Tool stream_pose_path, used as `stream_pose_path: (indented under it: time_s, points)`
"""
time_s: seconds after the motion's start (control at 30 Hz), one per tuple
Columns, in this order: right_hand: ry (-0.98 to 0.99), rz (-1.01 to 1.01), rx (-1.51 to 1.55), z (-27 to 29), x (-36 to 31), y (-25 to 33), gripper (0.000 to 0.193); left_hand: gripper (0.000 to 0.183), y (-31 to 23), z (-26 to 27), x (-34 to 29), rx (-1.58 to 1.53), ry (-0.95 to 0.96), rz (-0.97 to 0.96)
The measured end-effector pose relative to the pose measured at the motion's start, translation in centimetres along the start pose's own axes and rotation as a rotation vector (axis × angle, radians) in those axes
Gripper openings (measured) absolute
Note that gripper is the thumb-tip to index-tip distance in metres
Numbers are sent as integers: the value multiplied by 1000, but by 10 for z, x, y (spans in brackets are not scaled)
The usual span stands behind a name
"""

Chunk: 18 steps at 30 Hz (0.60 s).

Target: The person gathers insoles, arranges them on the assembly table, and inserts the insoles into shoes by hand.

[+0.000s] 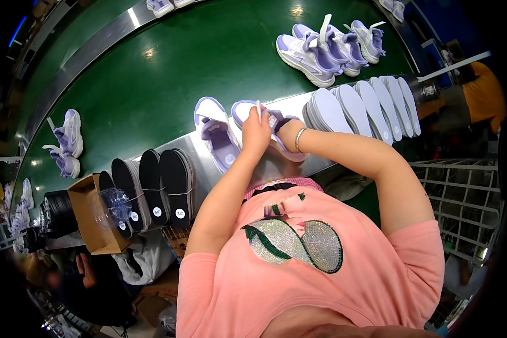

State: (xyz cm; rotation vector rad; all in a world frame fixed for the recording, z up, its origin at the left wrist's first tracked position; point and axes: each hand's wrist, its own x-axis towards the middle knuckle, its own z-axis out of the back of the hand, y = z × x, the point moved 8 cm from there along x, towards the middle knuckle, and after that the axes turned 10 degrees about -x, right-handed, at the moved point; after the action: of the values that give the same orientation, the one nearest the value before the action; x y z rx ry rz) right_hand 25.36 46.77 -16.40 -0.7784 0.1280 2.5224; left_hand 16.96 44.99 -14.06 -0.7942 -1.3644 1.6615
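A white-and-lavender sneaker [273, 119] was over the silvery metal table [201, 168], its long axis slanting away leftward to the toe. The left hand [255, 134] pinched its upright white tongue [258, 107]; the right hand [289, 134], nearer the heel, reached inside, grip hidden.

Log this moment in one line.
left hand: holding white-and-lavender sneaker; right hand: partly inside it; alongside: matching sneaker

From my remote seat I saw a green desk [169, 73] with a bare-metal ledge [201, 176]. Lilac-and-white shoes [304, 59] clustered at far right, another pair [69, 138] at left. One shoe [222, 138] straddled the ledge's edge, between stacked black insoles [174, 183] and white insoles [352, 110].
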Motion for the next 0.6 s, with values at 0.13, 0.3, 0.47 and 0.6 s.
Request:
stream_pose_path:
  time_s: [0.13,0.3,0.47,0.6]
  points:
    - [211,206,-82,1,-11,7,20,15,8,-1,2,27,18,46]
    - [300,188,-70,-5,-42,-5,18,16,6,0,6,16,9,31]
    - [358,267,-211,-15,-44,1,21,17,15,-2,6,-28,32,75]
    - [325,261,-103,-19,-42,1,23,17,27,-4,4,-113,18,62]
